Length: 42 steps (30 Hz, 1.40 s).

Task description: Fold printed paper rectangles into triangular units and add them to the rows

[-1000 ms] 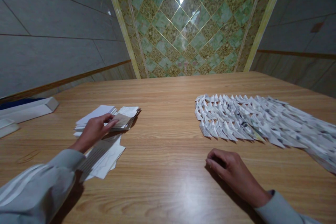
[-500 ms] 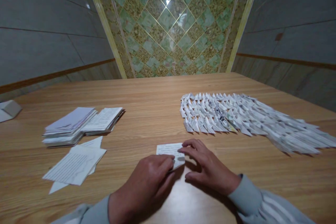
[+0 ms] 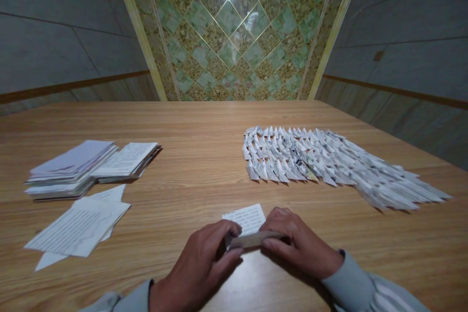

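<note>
The person's left hand [image 3: 199, 258] comes in from the lower left, back upward, its index finger [image 3: 225, 227] arched above and its thumb [image 3: 231, 258] stretched below in a pinching grip. The right hand [image 3: 302, 243] mirrors it just beside, fingers [image 3: 281, 217] bent and right thumb [image 3: 281, 248] pointing inward. Both forearms, the left [image 3: 127, 297] and the right [image 3: 360, 282], angle toward the centre, sleeved to the wrist.

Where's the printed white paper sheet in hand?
The sheet is lower centre in the head view, held between the left hand and right hand.
</note>
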Available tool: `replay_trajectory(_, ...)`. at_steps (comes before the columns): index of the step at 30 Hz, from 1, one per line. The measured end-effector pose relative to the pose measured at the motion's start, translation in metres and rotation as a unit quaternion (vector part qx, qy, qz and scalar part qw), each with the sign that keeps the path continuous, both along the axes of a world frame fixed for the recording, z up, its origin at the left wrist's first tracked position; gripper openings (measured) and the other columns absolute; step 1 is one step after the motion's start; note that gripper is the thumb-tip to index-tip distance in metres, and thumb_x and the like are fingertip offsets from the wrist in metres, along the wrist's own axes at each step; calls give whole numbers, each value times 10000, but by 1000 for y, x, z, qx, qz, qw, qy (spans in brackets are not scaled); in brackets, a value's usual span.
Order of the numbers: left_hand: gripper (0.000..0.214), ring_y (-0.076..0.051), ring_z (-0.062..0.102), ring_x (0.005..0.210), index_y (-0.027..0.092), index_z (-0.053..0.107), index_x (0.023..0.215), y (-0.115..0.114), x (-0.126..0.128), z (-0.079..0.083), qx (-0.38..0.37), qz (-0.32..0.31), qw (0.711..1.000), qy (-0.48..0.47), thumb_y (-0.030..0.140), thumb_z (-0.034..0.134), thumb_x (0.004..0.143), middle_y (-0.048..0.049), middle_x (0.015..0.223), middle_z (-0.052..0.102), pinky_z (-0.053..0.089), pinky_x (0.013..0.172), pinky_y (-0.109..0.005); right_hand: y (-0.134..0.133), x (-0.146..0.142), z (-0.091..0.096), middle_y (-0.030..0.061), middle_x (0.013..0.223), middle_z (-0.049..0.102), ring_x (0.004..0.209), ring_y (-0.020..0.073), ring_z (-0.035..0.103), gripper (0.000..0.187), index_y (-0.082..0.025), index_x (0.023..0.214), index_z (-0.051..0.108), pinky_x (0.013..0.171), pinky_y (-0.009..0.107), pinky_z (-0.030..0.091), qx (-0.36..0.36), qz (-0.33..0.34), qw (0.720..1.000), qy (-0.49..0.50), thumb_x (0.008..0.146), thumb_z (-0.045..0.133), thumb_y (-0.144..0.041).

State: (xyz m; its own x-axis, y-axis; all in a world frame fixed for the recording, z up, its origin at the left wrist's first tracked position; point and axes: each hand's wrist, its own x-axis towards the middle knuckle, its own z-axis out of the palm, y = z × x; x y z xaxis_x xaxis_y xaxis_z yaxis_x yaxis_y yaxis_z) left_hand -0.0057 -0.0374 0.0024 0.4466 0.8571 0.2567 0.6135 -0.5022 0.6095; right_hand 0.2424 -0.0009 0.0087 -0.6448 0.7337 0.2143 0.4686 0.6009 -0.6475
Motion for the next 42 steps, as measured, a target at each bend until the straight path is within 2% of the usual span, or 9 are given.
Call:
replay_trajectory(3,378,-222,697,937,239,476,1299,-3,0,-10,25,49,998,-33,262,565,932,-80,1125,698,582,778,-308,2,-8,4,-8,697,616,718,160,560,257,-183,684,609,667,265,383,-16,-46,999,-15,934,574,-230)
replay_trajectory(6,642,-282,566,1266,243,233,1511,-5,-1,-15,104,61,993,-8,189,526,943,-175,1537,395,545,963,-384,6,-17,1,-28,662,584,667,145,537,228,-181,676,576,612,244,349,-34,-97,995,-9,899,618,-196)
replay_trajectory(8,599,-265,566,1273,263,267,1511,-5,-1,-15,129,30,991,25,142,469,961,-169,1626,211,545,971,-361,9,-23,-3,-30,676,595,664,147,541,181,-181,705,582,609,244,347,-39,-117,992,-20,874,649,-189)
replay_trajectory(11,464,-252,592,1244,246,434,1420,-4,-2,-16,138,-4,988,72,127,439,971,-161,1625,225,558,957,-340,10,-27,-7,-2,761,651,733,182,587,41,-185,850,641,674,270,401,-28,-137,989,-52,846,680,-193)
replay_trajectory(15,336,-290,570,1255,226,566,1285,-1,-4,-21,165,-10,979,122,158,476,968,-155,1530,427,550,975,-430,7,-28,-13,81,1010,705,908,252,636,429,-196,1245,590,818,361,475,21,-163,984,-73,829,692,-166)
replay_trajectory(24,412,-316,642,1069,221,539,1354,-3,-3,-7,174,16,967,185,232,554,942,-158,1435,549,568,856,-495,8,-27,-16,78,949,743,822,254,701,556,-199,1383,486,718,343,523,65,-167,976,-124,861,675,-192)
replay_trajectory(33,1073,-372,308,1456,224,98,1580,-13,5,-25,91,-123,966,210,465,774,783,-170,1598,286,288,1166,-575,9,-31,-12,90,925,745,810,245,702,486,-186,1341,520,685,311,499,115,-151,967,-170,874,654,-185)
replay_trajectory(38,1207,-420,220,1471,232,-18,1586,-12,5,-28,77,-123,967,210,487,808,743,-180,1609,219,257,1152,-650,9,-31,-14,119,1038,740,864,250,708,481,-177,1358,510,736,338,530,127,-134,968,-171,890,620,-152)
replay_trajectory(42,1146,-421,205,1472,224,36,1586,-12,5,-26,64,-124,966,217,455,799,763,-184,1605,225,250,1139,-677,10,-32,-15,124,1074,738,883,253,713,467,-177,1344,531,756,350,546,121,-130,970,-164,888,624,-137)
